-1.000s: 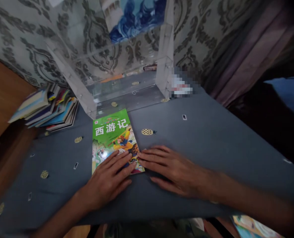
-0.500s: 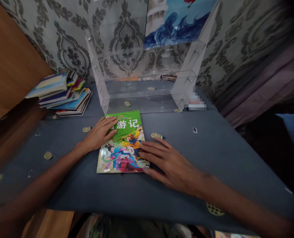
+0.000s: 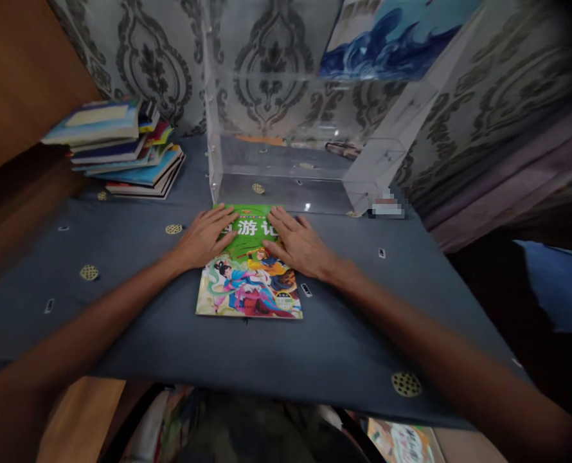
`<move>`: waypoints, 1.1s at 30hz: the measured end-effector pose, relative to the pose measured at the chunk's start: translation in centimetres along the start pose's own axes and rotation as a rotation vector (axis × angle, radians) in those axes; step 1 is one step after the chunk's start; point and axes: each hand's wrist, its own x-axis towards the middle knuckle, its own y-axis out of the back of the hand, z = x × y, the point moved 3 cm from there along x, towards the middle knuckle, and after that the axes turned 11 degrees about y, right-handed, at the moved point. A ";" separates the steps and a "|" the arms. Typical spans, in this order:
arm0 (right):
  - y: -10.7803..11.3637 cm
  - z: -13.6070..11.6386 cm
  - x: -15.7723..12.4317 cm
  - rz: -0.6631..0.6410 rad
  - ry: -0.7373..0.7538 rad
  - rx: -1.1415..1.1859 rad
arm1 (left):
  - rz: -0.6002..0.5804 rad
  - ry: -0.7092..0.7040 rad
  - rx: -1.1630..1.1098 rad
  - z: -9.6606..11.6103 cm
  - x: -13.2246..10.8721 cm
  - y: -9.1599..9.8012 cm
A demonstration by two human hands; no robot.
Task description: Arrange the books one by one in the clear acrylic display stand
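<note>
A closed picture book (image 3: pixel 250 283) with a green top and colourful cartoon figures lies flat on the dark grey cloth of the table (image 3: pixel 247 354). My left hand (image 3: pixel 206 235) rests on its upper left corner, fingers stretched out across the cover. On the upper right of the cover lies my right hand (image 3: pixel 300 241), palm down with fingers extended, hiding part of the last title character. Just behind the book's top edge stands a clear acrylic rack (image 3: pixel 286 186).
Books of many sizes form an uneven stack (image 3: pixel 126 151) at the back left. A small blurred-out item (image 3: pixel 387 204) sits right of the rack. Another colourful book (image 3: pixel 402 442) shows below the table's front edge. A purple curtain (image 3: pixel 522 186) hangs at right.
My right hand has moved up the book, from its lower right edge to the upper right corner. My left hand stays on the upper left. The view has shifted slightly.
</note>
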 end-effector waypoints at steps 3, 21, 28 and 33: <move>0.2 -1.9 -1.0 -0.035 0.014 -0.054 | -0.007 0.019 -0.013 0.1 0.0 -0.1; -0.5 -13.9 -5.1 -0.137 0.418 -0.011 | -0.083 0.012 -0.081 -0.4 0.0 -0.2; -0.3 -10.1 -9.2 -0.132 0.171 0.056 | -0.051 0.014 -0.092 -0.5 -0.1 -0.4; 0.0 -6.8 -8.5 -0.108 0.022 0.129 | 0.004 0.001 -0.091 -0.7 -0.2 -0.5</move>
